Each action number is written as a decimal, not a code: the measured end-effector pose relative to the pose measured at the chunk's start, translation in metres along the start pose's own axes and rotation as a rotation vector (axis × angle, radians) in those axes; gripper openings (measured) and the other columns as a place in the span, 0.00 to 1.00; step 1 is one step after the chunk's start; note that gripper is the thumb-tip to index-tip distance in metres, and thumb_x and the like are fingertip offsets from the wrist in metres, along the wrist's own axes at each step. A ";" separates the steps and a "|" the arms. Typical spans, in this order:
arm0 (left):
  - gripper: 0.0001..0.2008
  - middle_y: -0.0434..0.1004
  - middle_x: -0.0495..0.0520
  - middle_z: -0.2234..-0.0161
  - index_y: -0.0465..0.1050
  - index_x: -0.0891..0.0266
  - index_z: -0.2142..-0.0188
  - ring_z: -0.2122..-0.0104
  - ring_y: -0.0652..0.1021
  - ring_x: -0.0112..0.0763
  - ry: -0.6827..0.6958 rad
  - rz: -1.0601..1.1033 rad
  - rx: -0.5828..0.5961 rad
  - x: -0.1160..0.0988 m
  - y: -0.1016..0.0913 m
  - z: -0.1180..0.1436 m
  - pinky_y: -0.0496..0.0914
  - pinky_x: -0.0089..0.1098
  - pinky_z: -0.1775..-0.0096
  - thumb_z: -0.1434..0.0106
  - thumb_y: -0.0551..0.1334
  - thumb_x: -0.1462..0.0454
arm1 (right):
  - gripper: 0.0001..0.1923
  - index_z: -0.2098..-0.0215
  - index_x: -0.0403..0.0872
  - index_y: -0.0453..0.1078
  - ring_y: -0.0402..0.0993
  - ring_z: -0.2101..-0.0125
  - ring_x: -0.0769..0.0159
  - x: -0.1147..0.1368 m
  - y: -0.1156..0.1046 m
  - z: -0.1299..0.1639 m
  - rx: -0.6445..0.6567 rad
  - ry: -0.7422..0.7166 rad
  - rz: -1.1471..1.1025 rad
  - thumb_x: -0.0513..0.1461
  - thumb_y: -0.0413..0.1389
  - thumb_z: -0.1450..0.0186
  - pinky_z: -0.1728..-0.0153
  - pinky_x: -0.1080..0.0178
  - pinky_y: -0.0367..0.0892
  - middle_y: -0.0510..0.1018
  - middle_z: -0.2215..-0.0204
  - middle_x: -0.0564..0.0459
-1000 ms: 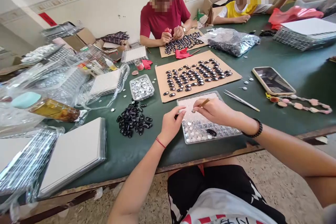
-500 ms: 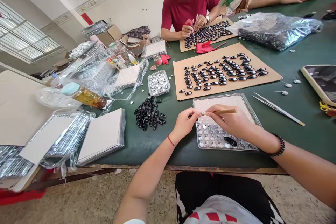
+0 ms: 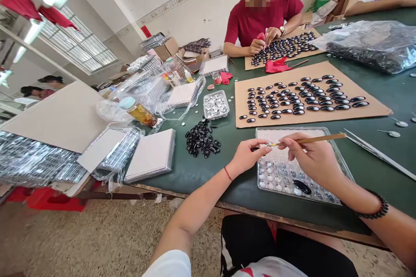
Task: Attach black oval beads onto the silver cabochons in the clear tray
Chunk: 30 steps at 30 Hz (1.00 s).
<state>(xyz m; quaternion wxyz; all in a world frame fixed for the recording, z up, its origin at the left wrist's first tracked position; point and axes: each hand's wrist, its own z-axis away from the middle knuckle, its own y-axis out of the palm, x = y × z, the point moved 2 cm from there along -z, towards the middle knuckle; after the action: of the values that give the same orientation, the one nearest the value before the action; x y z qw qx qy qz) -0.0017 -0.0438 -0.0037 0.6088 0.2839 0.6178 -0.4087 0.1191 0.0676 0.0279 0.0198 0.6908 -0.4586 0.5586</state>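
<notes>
Right hand [image 3: 312, 156] pinches thin stick [image 3: 308, 140]; left hand [image 3: 248, 156] pinches a small dark piece [image 3: 256, 149]. Both meet above clear tray [image 3: 338, 162]. Best kept steady, tip light.

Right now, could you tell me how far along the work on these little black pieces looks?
Done: many finished black pieces lie in rows on the cardboard sheet. In hand: the left hand pinches a small piece over the clear tray, and the right hand points a thin stick at it. Left: a loose pile of black pieces on the table, plus silvery discs filling the tray and a small tub.
</notes>
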 end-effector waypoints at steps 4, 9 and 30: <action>0.17 0.61 0.44 0.84 0.73 0.66 0.65 0.85 0.61 0.17 0.043 0.014 -0.086 -0.011 -0.023 -0.013 0.56 0.24 0.80 0.50 0.63 0.55 | 0.14 0.70 0.47 0.67 0.68 0.82 0.68 -0.006 -0.009 0.000 -0.157 0.105 -0.156 0.46 0.45 0.36 0.75 0.63 0.62 0.71 0.83 0.55; 0.17 0.49 0.39 0.87 0.68 0.65 0.69 0.89 0.52 0.13 -0.075 0.415 -0.381 -0.024 -0.083 -0.051 0.47 0.21 0.85 0.50 0.62 0.53 | 0.14 0.70 0.48 0.68 0.67 0.82 0.67 -0.012 -0.013 -0.002 -0.175 0.132 -0.188 0.47 0.46 0.37 0.74 0.61 0.63 0.71 0.82 0.54; 0.17 0.75 0.54 0.71 0.72 0.65 0.62 0.74 0.74 0.28 -0.070 -0.065 0.106 -0.007 -0.004 -0.011 0.71 0.29 0.70 0.52 0.64 0.60 | 0.09 0.67 0.45 0.65 0.70 0.74 0.69 -0.004 0.009 0.003 0.071 -0.278 0.208 0.39 0.45 0.35 0.73 0.67 0.62 0.75 0.73 0.51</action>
<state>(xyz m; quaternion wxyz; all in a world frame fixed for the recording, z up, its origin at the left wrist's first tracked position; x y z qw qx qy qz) -0.0108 -0.0353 0.0031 0.6007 0.2809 0.5824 -0.4701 0.1153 0.0633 0.0193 -0.1260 0.7105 -0.5059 0.4727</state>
